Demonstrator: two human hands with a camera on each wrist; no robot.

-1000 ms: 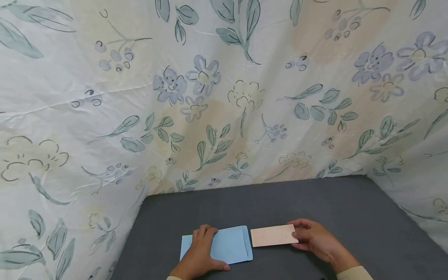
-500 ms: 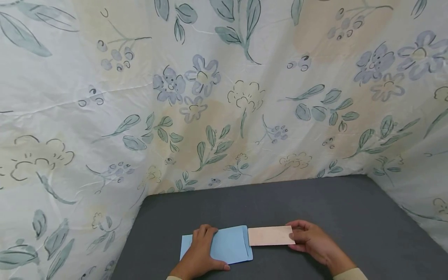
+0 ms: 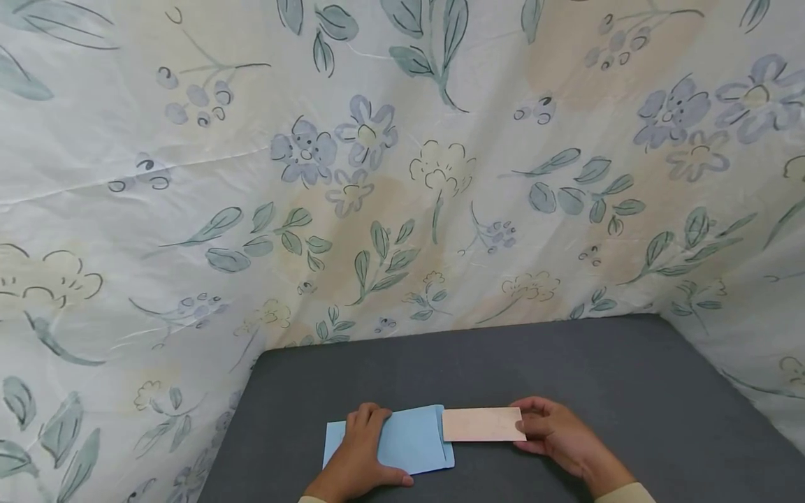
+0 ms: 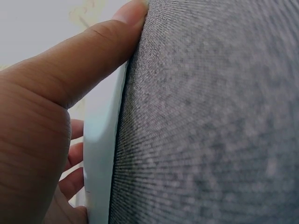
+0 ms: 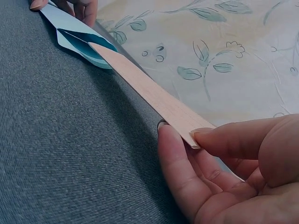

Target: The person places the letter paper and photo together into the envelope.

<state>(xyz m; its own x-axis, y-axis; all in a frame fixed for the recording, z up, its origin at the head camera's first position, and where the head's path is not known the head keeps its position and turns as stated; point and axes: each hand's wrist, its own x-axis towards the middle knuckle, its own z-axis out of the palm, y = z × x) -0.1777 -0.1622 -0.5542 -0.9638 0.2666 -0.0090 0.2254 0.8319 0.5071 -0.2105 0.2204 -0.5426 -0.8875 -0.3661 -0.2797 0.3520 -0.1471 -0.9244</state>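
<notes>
A light blue envelope (image 3: 411,440) lies on the dark table, its mouth facing right and gaping in the right wrist view. My left hand (image 3: 361,450) spans it, thumb at the near long edge and fingers at the far one, holding it between them. In the left wrist view the thumb (image 4: 93,51) lies along the envelope's edge (image 4: 100,140). My right hand (image 3: 560,436) pinches the right end of a flat peach-coloured paper (image 3: 481,425) between thumb and fingers. The paper's far tip (image 5: 100,50) is just at the envelope's opening (image 5: 81,39).
A dark grey cloth-textured tabletop (image 3: 503,363) extends behind and to both sides of the hands. Floral fabric (image 3: 402,175) hangs as a wall at the back, left and right, meeting the table's edges.
My right hand has moved slightly left with the peach paper, whose left end has gone from beside the envelope to overlapping its mouth. My left hand and the envelope have stayed put.
</notes>
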